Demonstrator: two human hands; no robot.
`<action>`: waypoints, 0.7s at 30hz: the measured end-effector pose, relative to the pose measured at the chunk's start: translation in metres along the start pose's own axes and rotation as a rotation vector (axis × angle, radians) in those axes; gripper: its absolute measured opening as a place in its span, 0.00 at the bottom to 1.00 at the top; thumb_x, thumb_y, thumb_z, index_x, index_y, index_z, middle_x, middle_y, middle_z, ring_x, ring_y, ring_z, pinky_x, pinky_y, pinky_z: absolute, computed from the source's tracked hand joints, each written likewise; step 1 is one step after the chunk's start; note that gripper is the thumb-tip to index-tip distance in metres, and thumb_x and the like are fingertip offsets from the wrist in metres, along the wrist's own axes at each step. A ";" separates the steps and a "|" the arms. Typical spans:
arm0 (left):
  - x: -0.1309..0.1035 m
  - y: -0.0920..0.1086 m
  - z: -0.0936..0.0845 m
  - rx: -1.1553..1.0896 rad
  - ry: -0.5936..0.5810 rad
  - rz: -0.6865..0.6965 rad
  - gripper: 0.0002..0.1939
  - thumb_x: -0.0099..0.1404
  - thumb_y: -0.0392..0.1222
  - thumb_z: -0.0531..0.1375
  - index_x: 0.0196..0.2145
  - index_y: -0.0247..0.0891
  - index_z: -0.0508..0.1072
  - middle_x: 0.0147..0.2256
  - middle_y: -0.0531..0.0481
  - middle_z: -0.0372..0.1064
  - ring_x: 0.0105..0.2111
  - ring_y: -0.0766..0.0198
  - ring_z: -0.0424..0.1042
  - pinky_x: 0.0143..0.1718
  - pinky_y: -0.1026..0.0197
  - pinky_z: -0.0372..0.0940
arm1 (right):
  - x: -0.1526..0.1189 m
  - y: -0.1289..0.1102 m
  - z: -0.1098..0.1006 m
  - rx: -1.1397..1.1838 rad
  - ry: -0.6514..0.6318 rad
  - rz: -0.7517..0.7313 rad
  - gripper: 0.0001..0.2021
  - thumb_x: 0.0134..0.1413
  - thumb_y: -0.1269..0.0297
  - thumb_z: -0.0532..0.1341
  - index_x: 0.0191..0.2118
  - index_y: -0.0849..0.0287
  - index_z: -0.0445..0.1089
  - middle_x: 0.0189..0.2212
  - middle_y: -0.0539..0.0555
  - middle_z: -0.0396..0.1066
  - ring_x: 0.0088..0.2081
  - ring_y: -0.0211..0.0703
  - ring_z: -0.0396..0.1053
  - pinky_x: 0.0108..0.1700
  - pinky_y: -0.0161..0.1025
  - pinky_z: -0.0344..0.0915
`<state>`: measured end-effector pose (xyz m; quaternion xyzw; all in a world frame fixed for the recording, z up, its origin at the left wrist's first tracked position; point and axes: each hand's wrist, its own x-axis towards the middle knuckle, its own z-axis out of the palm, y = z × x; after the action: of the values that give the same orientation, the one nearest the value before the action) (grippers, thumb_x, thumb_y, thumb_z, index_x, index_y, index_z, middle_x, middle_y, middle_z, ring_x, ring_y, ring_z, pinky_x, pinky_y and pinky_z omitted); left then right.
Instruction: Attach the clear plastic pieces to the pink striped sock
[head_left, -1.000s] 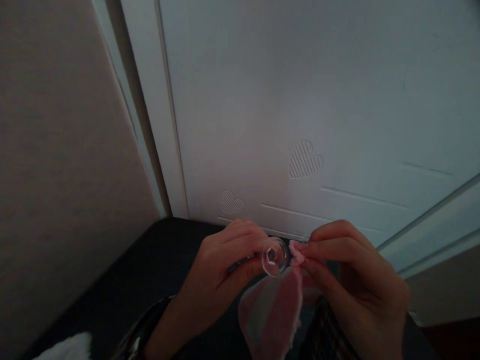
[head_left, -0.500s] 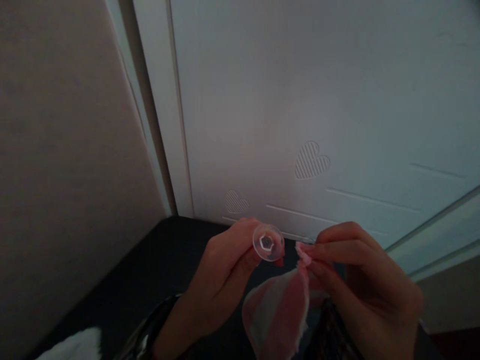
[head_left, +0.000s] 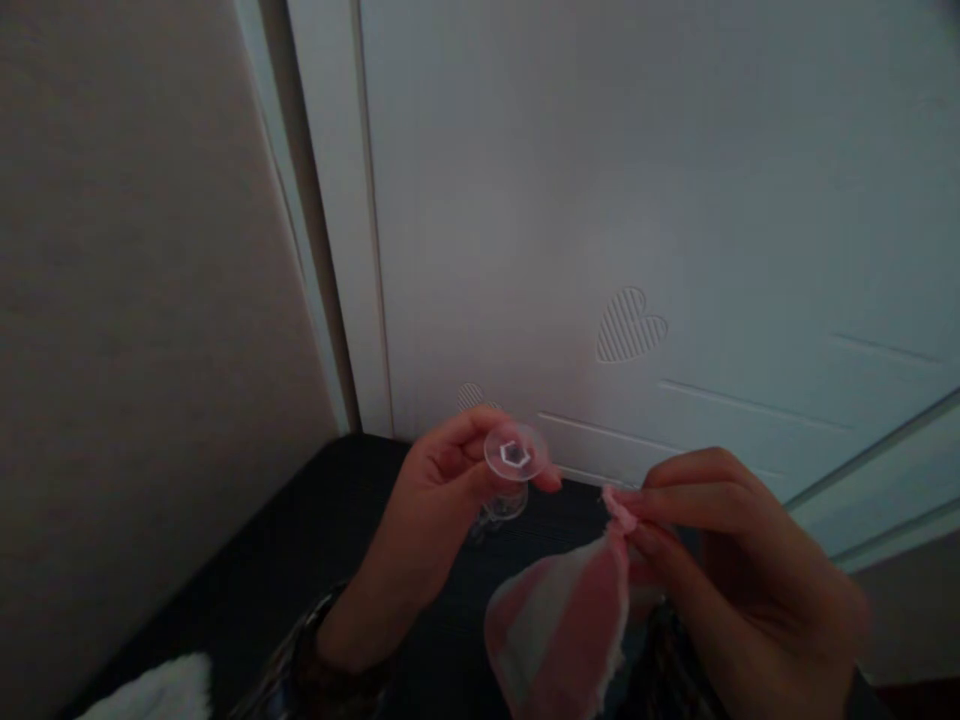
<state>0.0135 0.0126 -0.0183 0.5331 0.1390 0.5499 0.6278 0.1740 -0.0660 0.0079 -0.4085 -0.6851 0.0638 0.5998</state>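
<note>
My left hand (head_left: 431, 510) is closed around a clear piece with a round disc end (head_left: 515, 453), like the foot of a small stemmed glass. The disc faces me and shows a hexagonal shape at its centre. More clear, rounded material shows below my fingers; its full form is hard to make out. A pink and white striped cloth (head_left: 559, 630) hangs from my right hand (head_left: 742, 570), its upper corner pinched between thumb and fingers. The cloth's lower part runs out of the frame. Clear piece and cloth are apart.
A dark surface (head_left: 300, 530) lies under my hands. Behind it rises a white panel (head_left: 525, 220) with embossed hearts and lines. A beige wall (head_left: 135, 250) stands at the left. Something white and fuzzy (head_left: 157, 690) lies at the lower left edge.
My left hand has moved slightly left and up and tilted the clear piece, so more of it shows below the disc. My right hand still holds the cloth, slightly farther right.
</note>
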 end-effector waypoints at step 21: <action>0.001 -0.002 -0.002 -0.166 0.196 -0.194 0.03 0.55 0.38 0.66 0.28 0.36 0.77 0.25 0.55 0.70 0.25 0.73 0.67 0.27 0.73 0.63 | -0.003 0.001 -0.002 0.001 -0.048 0.003 0.13 0.53 0.80 0.60 0.38 0.55 0.73 0.33 0.49 0.66 0.35 0.36 0.66 0.33 0.36 0.61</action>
<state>0.0132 0.0147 -0.0202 0.4072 0.2046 0.5456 0.7034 0.1764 -0.0675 0.0057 -0.4076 -0.6985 0.0749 0.5833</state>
